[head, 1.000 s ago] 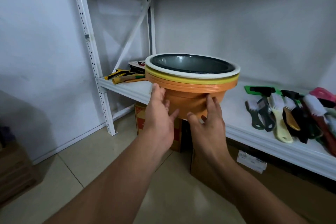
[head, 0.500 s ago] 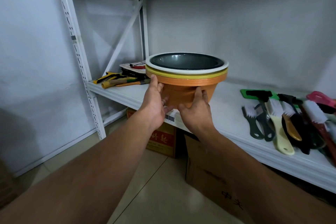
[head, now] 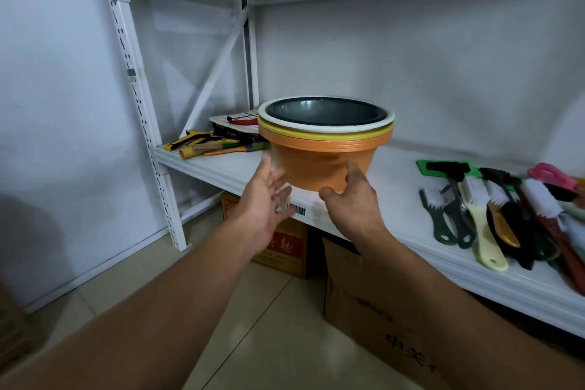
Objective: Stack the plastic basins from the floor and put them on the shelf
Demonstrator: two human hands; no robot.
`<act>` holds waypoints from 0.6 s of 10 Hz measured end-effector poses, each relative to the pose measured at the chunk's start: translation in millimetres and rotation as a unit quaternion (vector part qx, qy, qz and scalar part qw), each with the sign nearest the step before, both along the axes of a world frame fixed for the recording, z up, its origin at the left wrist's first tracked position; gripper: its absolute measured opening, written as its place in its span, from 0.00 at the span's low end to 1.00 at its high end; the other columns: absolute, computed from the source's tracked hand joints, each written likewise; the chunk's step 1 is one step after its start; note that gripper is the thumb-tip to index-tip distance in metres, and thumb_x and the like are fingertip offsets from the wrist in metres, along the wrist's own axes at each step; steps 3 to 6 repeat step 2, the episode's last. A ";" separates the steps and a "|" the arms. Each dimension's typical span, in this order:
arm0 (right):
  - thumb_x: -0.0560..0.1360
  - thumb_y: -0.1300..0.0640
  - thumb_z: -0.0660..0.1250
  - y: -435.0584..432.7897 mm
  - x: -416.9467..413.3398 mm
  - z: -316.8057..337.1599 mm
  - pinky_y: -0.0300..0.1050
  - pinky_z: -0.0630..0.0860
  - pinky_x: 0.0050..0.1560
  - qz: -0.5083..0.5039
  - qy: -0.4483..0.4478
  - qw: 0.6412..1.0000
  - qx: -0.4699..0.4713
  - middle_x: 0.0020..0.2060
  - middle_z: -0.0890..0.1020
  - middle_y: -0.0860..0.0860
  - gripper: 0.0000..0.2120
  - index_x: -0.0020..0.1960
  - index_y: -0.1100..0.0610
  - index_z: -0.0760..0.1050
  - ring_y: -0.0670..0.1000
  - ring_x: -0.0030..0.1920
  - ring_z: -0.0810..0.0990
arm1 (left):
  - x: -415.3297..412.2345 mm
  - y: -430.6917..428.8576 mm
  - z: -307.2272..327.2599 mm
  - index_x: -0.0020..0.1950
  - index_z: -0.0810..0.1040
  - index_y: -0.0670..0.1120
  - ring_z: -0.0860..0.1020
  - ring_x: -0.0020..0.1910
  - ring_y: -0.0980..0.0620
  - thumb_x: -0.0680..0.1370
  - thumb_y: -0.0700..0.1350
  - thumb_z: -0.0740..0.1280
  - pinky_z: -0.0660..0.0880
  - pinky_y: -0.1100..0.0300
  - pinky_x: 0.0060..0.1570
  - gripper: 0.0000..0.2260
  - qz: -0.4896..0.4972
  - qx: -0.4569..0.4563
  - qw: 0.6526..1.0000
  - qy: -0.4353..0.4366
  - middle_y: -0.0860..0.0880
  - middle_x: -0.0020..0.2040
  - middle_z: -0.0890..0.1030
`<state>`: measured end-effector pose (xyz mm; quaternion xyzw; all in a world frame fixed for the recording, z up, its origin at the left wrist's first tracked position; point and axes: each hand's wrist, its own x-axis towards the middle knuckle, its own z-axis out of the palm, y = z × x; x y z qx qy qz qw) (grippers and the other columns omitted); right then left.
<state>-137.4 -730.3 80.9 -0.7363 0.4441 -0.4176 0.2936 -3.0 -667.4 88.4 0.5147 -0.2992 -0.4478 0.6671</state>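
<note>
Orange plastic makes up the lower part of the stack of basins (head: 326, 149), with yellow, white and a dark grey one nested on top, and the stack sits on the white shelf (head: 395, 196) close to its front edge. The left hand (head: 264, 199) hangs just beside the orange wall with its fingers (head: 272, 172) spread and blurred, apparently not gripping; the right hand (head: 351, 199) cups the base from the front, fingers loosely curled against it and thumb low, holding nothing tight. The risk, as I judge it, is the edge: the base looks to rest near the lip, so a careless brush from either hand could tip the stack or slide it off to the floor, and a hard shove could push it askew. To the right, a row of brushes (head: 493, 209) lies well apart; to the left, a few hand tools (head: 205, 144) lie near the back, so a sideways slide has room. The shelf is a smooth painted board on a white metal frame (head: 142, 111) against a pale wall, with another shelf above, cardboard boxes (head: 373, 304) beneath and a tiled floor (head: 269, 342).
</note>
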 end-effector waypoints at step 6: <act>0.79 0.61 0.66 84.5 -77.2 19.3 0.26 0.76 0.56 0.011 -0.172 0.983 -0.064 0.66 0.80 0.41 0.24 0.74 0.47 0.72 0.36 0.63 0.78 | -0.9 129.0 -112.6 0.52 0.80 0.27 0.83 0.45 0.38 0.62 0.58 0.81 0.75 0.46 0.47 0.37 -0.101 0.142 0.985 -0.009 0.29 0.49 0.84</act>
